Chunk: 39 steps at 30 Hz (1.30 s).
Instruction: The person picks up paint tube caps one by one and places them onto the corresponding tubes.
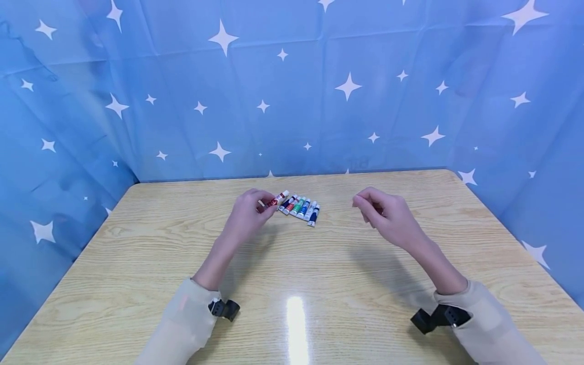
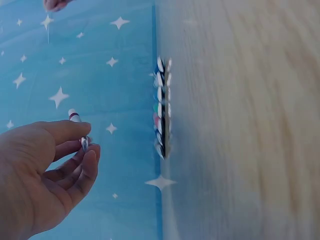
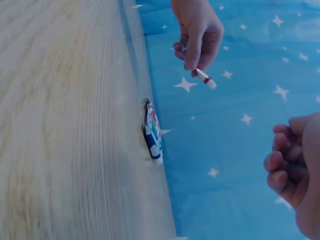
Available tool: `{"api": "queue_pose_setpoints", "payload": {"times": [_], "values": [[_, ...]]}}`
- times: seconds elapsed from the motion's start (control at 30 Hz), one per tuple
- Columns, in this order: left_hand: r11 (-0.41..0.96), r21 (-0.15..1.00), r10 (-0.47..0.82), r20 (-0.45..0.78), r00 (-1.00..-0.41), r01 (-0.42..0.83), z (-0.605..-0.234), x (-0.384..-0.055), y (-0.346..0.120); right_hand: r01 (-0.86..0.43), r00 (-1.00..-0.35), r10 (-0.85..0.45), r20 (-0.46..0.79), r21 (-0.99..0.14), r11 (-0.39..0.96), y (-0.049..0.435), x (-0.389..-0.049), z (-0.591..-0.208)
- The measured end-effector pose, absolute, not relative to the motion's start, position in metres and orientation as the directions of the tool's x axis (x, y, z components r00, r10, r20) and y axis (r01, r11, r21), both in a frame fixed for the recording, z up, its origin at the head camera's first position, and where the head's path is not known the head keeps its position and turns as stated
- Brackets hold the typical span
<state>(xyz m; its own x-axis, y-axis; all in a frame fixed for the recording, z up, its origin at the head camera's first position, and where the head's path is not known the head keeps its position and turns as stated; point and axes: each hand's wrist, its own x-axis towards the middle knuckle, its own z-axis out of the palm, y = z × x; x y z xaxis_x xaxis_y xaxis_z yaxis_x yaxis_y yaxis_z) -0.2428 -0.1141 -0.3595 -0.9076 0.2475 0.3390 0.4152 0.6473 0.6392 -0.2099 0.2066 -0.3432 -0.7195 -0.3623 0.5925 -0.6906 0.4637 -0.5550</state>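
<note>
My left hand [image 1: 246, 215] pinches a small paint tube [image 1: 279, 198] with a red label and white cap between thumb and fingertips. In the left wrist view, that tube's white cap [image 2: 72, 112] points up past the index finger, and the hand is raised off the table. Beside it lies a row of several paint tubes [image 1: 302, 207], side by side on the table, with dark blue, red, green, blue and white labels. Off to the right of the row, my right hand [image 1: 387, 217] hovers over the table, its fingers [image 3: 281, 142] loosely curled with nothing in them.
The light wood-grain table [image 1: 292, 268] ends at a back edge close behind the tubes. A blue curtain [image 1: 292, 101] with white stars hangs behind it and along both sides. Dark wrist cameras [image 1: 223, 308] sit on both sleeves. A bright reflection shows near the front.
</note>
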Motion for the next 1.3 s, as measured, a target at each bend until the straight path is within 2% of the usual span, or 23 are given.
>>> {"api": "queue_pose_setpoints", "payload": {"times": [0.2,0.43,0.83,1.03,1.3], "values": [[0.665,0.665,0.213,0.268,-0.94,0.34,-0.367,-0.256,-0.122,-0.667,-0.74,-0.35,0.574,-0.563,0.487,0.21,-0.215,-0.347],[0.69,0.696,0.12,0.158,-0.98,0.197,-0.373,-0.27,-0.122,-0.656,-0.751,-0.351,0.559,-0.571,0.493,0.211,-0.215,-0.347],[0.711,0.702,0.018,0.038,-0.999,0.04,-0.38,-0.284,-0.114,-0.669,-0.741,-0.369,0.561,-0.569,0.479,0.211,-0.213,-0.346],[0.713,0.701,0.004,0.004,-1.0,0.006,-0.384,-0.287,-0.115,-0.659,-0.751,-0.375,0.543,-0.58,0.479,0.21,-0.212,-0.344],[0.699,0.714,0.026,0.017,-1.0,0.03,-0.383,-0.288,-0.116,-0.651,-0.758,-0.375,0.534,-0.584,0.486,0.211,-0.212,-0.343]]}}
